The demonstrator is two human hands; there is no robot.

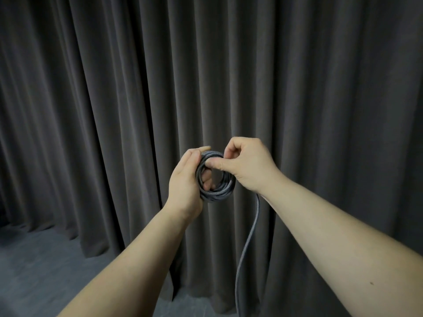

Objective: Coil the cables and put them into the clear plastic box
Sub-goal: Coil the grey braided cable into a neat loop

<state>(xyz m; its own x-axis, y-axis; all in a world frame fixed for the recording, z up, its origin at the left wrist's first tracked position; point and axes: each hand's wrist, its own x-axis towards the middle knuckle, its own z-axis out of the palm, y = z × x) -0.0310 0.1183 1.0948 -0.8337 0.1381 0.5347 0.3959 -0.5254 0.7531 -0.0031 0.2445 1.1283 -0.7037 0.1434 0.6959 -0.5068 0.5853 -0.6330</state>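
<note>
The cable [216,179] is a dark grey braided cord, wound into a compact round coil of several turns. The coil is held in the air at the centre of the frame, slightly below mid-height, in front of the curtain [114,99].

The left hand [186,179] grips the left side of the coil. Its fingers curl around the turns, and fingertips show through the coil's open centre. The thumb lies along the upper left edge.

The right hand [246,163] pinches the top of the coil between thumb and curled forefinger. The remaining fingers are folded into the palm.

One loose length of cable leaves the coil at its lower right, passes under the right wrist, and hangs down to the bottom edge of the frame.

The curtain is dark and pleated and fills the background. Grey floor [45,271] shows at the lower left.
</note>
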